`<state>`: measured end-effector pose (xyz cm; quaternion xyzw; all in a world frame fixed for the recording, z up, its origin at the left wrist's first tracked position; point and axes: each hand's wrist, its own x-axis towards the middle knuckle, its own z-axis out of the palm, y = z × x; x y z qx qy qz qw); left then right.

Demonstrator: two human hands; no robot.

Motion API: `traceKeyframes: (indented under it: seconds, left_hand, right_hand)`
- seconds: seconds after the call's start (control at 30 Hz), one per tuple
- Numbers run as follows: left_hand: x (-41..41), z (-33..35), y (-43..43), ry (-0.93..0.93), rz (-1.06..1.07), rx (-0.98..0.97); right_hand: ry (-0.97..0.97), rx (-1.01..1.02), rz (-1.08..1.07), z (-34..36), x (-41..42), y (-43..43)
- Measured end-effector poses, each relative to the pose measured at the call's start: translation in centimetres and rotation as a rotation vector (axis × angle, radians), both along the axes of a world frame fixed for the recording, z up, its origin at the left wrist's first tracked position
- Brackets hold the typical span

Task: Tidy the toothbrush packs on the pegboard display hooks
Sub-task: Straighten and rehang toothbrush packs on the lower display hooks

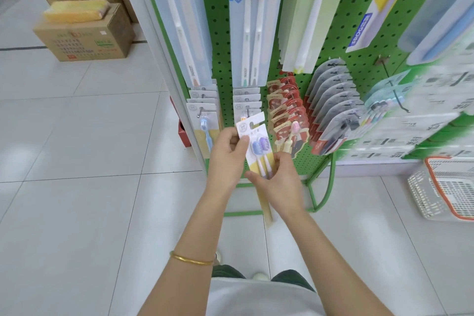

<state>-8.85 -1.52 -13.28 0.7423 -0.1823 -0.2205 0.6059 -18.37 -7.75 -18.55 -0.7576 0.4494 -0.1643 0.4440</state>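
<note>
I hold a white-and-yellow toothbrush pack (257,146) with a blue and a purple brush head, tilted, in front of the green pegboard (220,41). My left hand (227,155) grips its upper left edge with the thumb on the card. My right hand (278,179) pinches its lower part around the handles. The pack's hang slot sits just below a hook (247,110) that carries several matching packs. Left of it hangs another stack of the same packs (204,110). To the right hang red packs (287,113) and grey-backed packs (331,100).
Long toothbrush packs (252,20) hang on the upper hooks. An empty hook (395,90) sticks out at the right. A white and orange basket (446,187) stands on the floor at the right. Cardboard boxes (84,38) sit on the tiled floor at the far left.
</note>
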Motion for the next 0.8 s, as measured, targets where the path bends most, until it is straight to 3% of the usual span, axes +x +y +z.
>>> traceKeyframes:
  seconds: [0.2,0.8]
  left_hand:
    - [1.9,0.0,-1.5,-0.017,0.038,0.062]
    - [3.4,-1.3,-1.4,-0.113,-0.138,0.172]
  right_hand:
    - [0.109,-0.131,-0.026,-0.1,2.8,-0.7]
    - [0.177,-0.100,-0.037,-2.4,6.9,-1.8]
